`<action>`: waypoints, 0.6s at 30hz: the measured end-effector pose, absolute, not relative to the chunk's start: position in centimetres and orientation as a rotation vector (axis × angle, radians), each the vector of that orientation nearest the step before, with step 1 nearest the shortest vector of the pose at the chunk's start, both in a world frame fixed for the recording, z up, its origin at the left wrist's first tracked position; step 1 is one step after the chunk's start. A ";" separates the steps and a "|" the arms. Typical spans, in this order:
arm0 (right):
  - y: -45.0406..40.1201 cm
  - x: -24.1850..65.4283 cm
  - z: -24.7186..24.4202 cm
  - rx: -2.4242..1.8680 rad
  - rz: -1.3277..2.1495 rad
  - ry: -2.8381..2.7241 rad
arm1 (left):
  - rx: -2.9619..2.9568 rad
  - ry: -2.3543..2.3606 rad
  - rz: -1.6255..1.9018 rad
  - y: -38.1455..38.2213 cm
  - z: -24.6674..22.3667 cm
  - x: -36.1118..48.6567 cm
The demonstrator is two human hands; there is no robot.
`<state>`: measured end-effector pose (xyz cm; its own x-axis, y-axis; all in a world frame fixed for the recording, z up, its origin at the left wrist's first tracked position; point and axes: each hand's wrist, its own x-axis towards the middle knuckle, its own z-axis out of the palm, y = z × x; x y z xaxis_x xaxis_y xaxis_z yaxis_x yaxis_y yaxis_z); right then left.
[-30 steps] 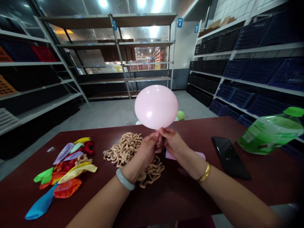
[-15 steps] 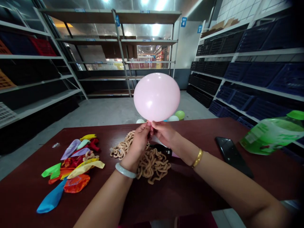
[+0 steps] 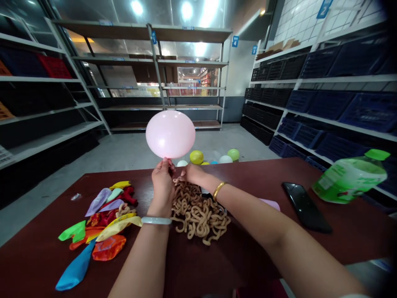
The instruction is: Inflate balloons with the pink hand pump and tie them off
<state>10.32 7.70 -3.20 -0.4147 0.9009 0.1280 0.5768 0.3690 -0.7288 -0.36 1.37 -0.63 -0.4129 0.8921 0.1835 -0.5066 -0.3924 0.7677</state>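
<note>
An inflated pink balloon (image 3: 170, 134) stands upright above my left hand (image 3: 163, 180), whose fingers are closed round its neck. My right hand (image 3: 190, 174) is just to the right and lower, at the far end of a heap of tan, curly cord (image 3: 200, 217). Its fingers look closed on a bunch of that cord, though the fingertips are partly hidden. Left of my left wrist lies a pile of uninflated balloons, among them a blue balloon (image 3: 76, 267), an orange balloon (image 3: 109, 248) and a lime green balloon (image 3: 72, 231).
A black phone (image 3: 305, 207) and a bottle of green liquid (image 3: 349, 178) are on the right of the dark red table (image 3: 254, 256). A pale pink item (image 3: 269, 204) shows behind my right forearm. Inflated balloons (image 3: 196, 157) lie beyond the far edge. Crate-filled shelves (image 3: 328, 99) flank the room.
The pink balloon has moved left with my left hand. My right hand has left its neck and come down to the tan cord, whose left part has been drawn rightward.
</note>
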 end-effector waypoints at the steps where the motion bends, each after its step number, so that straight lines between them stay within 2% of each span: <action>1: 7.6 10.3 -3.0 -1.276 0.816 -2.119 | 0.735 0.779 1.934 1.3 -0.6 -0.4; 7: 6.2 12.3 -0.2 -1.156 0.833 -2.063 | 0.624 0.719 1.999 1.3 -0.5 -0.8; 14: 4.6 15.0 2.5 -0.762 1.034 -1.845 | 0.510 0.778 1.954 0.8 -0.3 -0.1; 18: 4.2 16.1 3.8 -0.819 0.855 -1.931 | 0.536 0.775 1.845 0.4 -0.2 1.0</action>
<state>16.06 4.19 3.75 -0.4256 0.7954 0.4315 0.2151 0.5521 -0.8056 0.96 0.41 -0.21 -0.3808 0.9246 0.0125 -0.6382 -0.2726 0.7199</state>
